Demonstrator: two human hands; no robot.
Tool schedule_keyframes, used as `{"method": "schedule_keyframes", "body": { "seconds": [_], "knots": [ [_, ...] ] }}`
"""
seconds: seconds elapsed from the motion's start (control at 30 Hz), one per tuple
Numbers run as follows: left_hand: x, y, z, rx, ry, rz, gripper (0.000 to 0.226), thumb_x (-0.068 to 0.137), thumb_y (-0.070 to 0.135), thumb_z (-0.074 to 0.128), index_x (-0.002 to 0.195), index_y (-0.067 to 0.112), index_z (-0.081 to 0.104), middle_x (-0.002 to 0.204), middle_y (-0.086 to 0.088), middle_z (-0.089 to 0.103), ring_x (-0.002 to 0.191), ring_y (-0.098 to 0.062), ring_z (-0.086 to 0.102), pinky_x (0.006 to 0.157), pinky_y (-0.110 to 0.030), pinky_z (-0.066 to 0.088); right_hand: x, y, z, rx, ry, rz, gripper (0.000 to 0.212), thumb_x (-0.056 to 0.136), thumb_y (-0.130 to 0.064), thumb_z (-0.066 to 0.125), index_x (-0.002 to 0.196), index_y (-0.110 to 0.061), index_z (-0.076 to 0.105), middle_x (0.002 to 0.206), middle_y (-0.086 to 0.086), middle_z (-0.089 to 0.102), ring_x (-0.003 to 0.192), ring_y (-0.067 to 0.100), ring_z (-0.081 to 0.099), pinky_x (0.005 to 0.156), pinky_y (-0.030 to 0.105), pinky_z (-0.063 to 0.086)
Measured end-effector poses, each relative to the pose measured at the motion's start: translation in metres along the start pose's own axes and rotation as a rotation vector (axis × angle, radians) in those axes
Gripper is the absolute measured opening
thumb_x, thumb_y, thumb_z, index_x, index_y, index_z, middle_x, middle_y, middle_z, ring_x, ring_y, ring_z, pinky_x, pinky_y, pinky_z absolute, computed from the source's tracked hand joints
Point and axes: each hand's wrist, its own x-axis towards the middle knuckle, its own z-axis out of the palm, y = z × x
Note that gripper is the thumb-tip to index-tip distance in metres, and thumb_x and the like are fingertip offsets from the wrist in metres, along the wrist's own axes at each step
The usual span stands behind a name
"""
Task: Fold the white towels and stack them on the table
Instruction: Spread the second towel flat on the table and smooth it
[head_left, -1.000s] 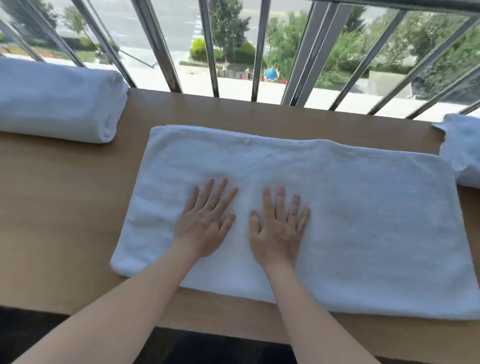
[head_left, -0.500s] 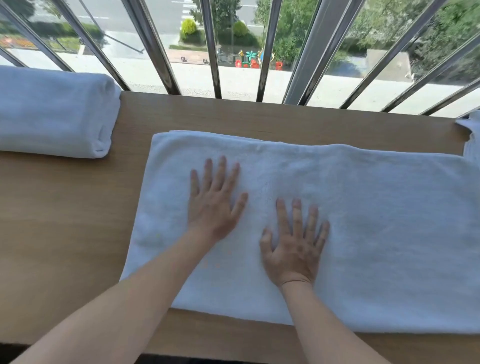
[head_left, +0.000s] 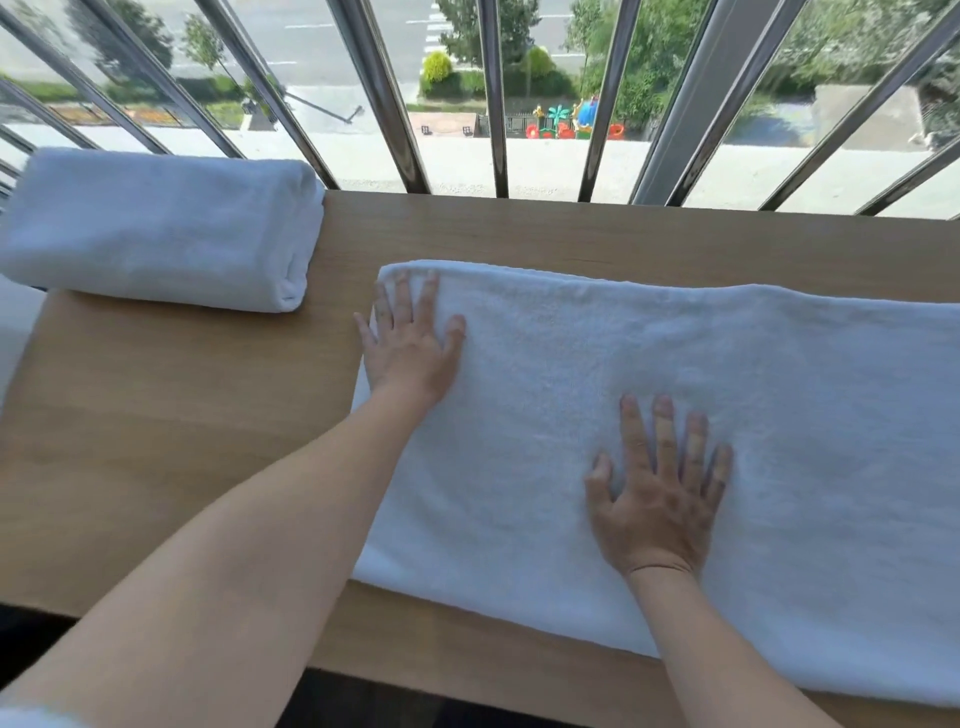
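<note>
A white towel (head_left: 701, 395), folded into a long band, lies flat on the wooden table (head_left: 171, 426) and runs out of view at the right. My left hand (head_left: 410, 348) rests flat at the towel's far left corner, fingers spread, the little finger over the towel's left edge. My right hand (head_left: 660, 493) presses flat on the towel nearer its front edge, fingers apart. Neither hand holds anything. A second white towel (head_left: 161, 228), folded into a thick bundle, sits at the table's back left.
Slanted metal window bars (head_left: 493, 98) rise directly behind the table's far edge, with a street and trees outside. The table's front edge (head_left: 467, 670) is close to my body, and the towel's front edge lies near it.
My left hand has slid left and away across the towel to its far left corner. My right hand has stayed near the front middle. The view has shifted left, hiding the towel at the far right.
</note>
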Motion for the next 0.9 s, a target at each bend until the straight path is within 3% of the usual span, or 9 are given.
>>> {"method": "schedule_keyframes", "body": {
  "seconds": [0.13, 0.37, 0.43, 0.53, 0.67, 0.8, 0.9],
  "knots": [
    [-0.05, 0.022, 0.023, 0.012, 0.055, 0.161, 0.072, 0.097, 0.062, 0.012, 0.159, 0.032, -0.008, 0.167, -0.005, -0.02, 0.152, -0.025, -0.022, 0.122, -0.045, -0.016, 0.001, -0.003, 0.0, 0.005, 0.011, 0.012, 0.069, 0.089, -0.048, 0.04, 0.155, -0.03, 0.033, 0.163, 0.005, 0.029, 0.153, 0.034, 0.015, 0.121, 0.059, 0.009],
    [-0.17, -0.016, 0.067, 0.089, 0.057, 0.474, 0.07, 0.101, 0.057, 0.028, 0.161, 0.029, 0.006, 0.169, -0.001, -0.002, 0.155, -0.024, -0.004, 0.124, -0.049, 0.006, 0.0, -0.004, -0.002, -0.001, -0.043, 0.026, 0.068, 0.089, -0.05, 0.037, 0.155, -0.033, 0.031, 0.164, 0.002, 0.027, 0.153, 0.033, 0.013, 0.122, 0.057, 0.006],
    [-0.17, -0.044, 0.061, 0.115, 0.052, 0.448, 0.069, 0.1, 0.058, 0.026, 0.161, 0.033, 0.004, 0.169, 0.004, -0.004, 0.155, -0.021, -0.006, 0.124, -0.049, 0.008, 0.0, -0.004, -0.003, 0.003, -0.052, 0.032, 0.068, 0.09, -0.05, 0.037, 0.155, -0.033, 0.032, 0.164, 0.002, 0.027, 0.152, 0.033, 0.014, 0.122, 0.057, 0.006],
    [-0.16, -0.072, 0.049, 0.102, 0.046, 0.27, 0.071, 0.098, 0.06, 0.02, 0.159, 0.036, -0.006, 0.168, 0.008, -0.015, 0.153, -0.017, -0.016, 0.125, -0.044, -0.001, 0.0, -0.004, -0.004, 0.001, -0.079, 0.035, 0.068, 0.09, -0.051, 0.034, 0.155, -0.033, 0.032, 0.164, 0.002, 0.027, 0.152, 0.033, 0.014, 0.122, 0.058, 0.007],
    [-0.164, -0.055, 0.052, 0.054, 0.057, 0.128, 0.073, 0.097, 0.062, 0.012, 0.158, 0.032, -0.014, 0.166, 0.004, -0.023, 0.151, -0.02, -0.026, 0.124, -0.045, -0.008, 0.0, -0.009, -0.009, -0.014, -0.143, 0.044, 0.068, 0.091, -0.051, 0.03, 0.157, -0.035, 0.024, 0.166, 0.0, 0.021, 0.154, 0.031, 0.007, 0.122, 0.056, 0.003],
    [-0.188, 0.003, 0.071, 0.055, 0.022, 0.386, 0.07, 0.1, 0.062, 0.012, 0.16, 0.031, -0.005, 0.168, 0.002, -0.016, 0.153, -0.024, -0.019, 0.124, -0.047, -0.007, -0.002, -0.01, -0.016, -0.015, -0.244, 0.038, 0.067, 0.095, -0.05, 0.024, 0.159, -0.037, 0.013, 0.168, -0.003, 0.008, 0.155, 0.027, -0.004, 0.123, 0.053, -0.005],
    [-0.184, 0.057, 0.079, 0.0, 0.017, 0.44, 0.065, 0.101, 0.058, 0.009, 0.16, 0.032, 0.0, 0.168, 0.003, -0.008, 0.154, -0.023, -0.016, 0.123, -0.045, -0.01, -0.002, -0.002, -0.024, 0.099, -0.227, -0.013, 0.061, 0.097, -0.038, 0.029, 0.157, -0.032, 0.026, 0.167, -0.001, 0.016, 0.155, 0.024, 0.004, 0.124, 0.048, 0.0]
  ]
}}
